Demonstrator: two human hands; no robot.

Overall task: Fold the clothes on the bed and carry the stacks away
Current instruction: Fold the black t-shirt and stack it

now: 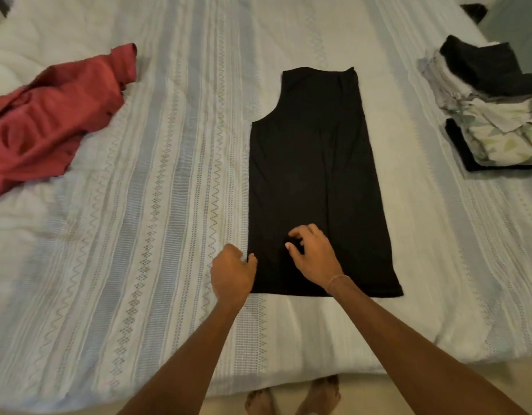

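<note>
Both forearms were bare, with no sleeves reaching into view. The right hand (314,259) had a thin, pale chain bracelet (336,279) around its wrist, while the left hand (232,274) wore nothing. Two bare feet (291,396) showed at the bottom, without socks or shoes.

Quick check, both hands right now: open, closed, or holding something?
Left hand: pinching the near left edge of the black garment.
Right hand: fingers loosely curled over the garment near its hem; whether it grips fabric cannot be told.
</note>
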